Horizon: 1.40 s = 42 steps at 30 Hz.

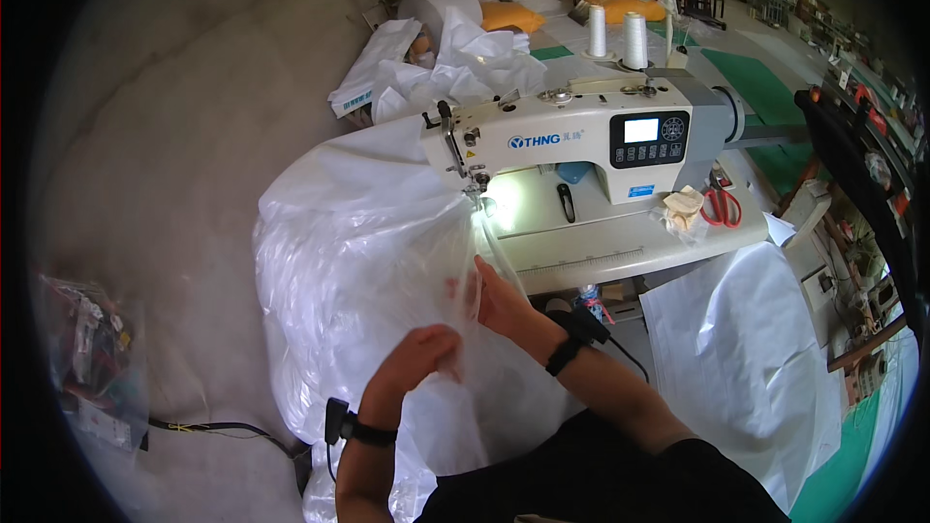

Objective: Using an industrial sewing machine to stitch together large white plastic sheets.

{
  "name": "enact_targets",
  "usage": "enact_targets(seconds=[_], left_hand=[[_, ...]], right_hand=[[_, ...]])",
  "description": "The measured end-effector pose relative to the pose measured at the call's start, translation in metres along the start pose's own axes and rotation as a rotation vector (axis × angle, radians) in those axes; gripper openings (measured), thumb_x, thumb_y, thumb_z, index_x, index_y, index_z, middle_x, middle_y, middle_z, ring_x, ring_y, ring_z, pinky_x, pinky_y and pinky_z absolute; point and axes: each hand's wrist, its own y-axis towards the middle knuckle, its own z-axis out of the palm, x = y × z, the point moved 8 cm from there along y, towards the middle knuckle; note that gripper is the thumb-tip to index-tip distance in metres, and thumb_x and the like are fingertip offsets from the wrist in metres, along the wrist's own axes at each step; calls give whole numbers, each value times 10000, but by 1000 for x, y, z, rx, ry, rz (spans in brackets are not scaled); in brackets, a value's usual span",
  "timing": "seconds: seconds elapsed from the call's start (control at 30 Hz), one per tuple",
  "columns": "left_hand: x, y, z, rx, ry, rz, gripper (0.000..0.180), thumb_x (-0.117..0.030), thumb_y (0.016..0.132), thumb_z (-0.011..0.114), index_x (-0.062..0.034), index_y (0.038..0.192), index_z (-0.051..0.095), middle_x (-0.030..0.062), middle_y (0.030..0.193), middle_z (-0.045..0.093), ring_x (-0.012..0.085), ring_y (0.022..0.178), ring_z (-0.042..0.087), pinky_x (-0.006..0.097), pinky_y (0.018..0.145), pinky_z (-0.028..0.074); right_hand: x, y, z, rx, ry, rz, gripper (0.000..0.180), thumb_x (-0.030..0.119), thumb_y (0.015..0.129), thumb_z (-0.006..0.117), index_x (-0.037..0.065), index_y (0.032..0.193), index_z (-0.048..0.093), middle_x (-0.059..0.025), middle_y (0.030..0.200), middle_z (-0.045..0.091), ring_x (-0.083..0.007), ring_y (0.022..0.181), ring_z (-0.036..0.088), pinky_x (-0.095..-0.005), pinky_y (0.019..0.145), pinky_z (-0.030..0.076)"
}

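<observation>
A large heap of clear plastic film hangs over the left end of the sewing machine table and down in front of me. Its edge runs up under the needle area of a white sewing machine, where a lamp glows. My right hand is closed on the film just below the table's front edge; some of its fingers show through the film. Lower and to the left, my left hand has curled fingers against the film, slightly blurred, with a fold between them. Both wrists wear black bands with small devices.
On the table lie a black thread snipper, red-handled scissors and a beige cloth wad. Two thread cones stand behind the machine. White sheets hang at right. A bag of odds and ends sits far left.
</observation>
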Motion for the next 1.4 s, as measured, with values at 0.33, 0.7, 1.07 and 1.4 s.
enact_targets(seconds=[0.33, 0.7, 1.07, 1.4], left_hand=[[-22, 27, -170, -837, 1263, 511, 496, -416, 863, 584, -142, 1272, 521, 201, 1290, 483, 388, 1208, 428, 515, 971, 353], [-45, 102, -225, -731, 1415, -59, 643, -608, 857, 443, -270, 1399, 375, 77, 1506, 243, 331, 1397, 159, 714, 993, 113], [-74, 152, -266, -544, 1451, 179, 599, -558, 879, 455, -265, 1396, 382, 67, 1495, 274, 335, 1373, 230, 655, 1021, 173], [-32, 19, -248, -686, 1814, -126, 559, -400, 833, 603, -220, 1337, 439, 51, 1397, 433, 322, 1293, 385, 672, 1002, 244]], right_hand=[[-65, -160, -192, 33, -1426, 256, 271, 269, 858, 594, 54, 1004, 672, -129, 797, 639, -179, 643, 602, -322, 575, 496], [-17, -83, -144, -167, -1675, -148, 754, 446, 777, 698, -45, 1286, 436, -194, 1153, 579, -270, 1031, 597, -363, 875, 465], [-116, -103, -90, 45, -711, 558, 404, 291, 847, 622, -5, 1118, 572, -92, 1039, 610, -150, 967, 558, -275, 835, 438], [-102, -112, -93, -95, -561, 304, 533, 238, 866, 609, 2, 1302, 413, -158, 1229, 524, -256, 1129, 530, -375, 952, 432]])
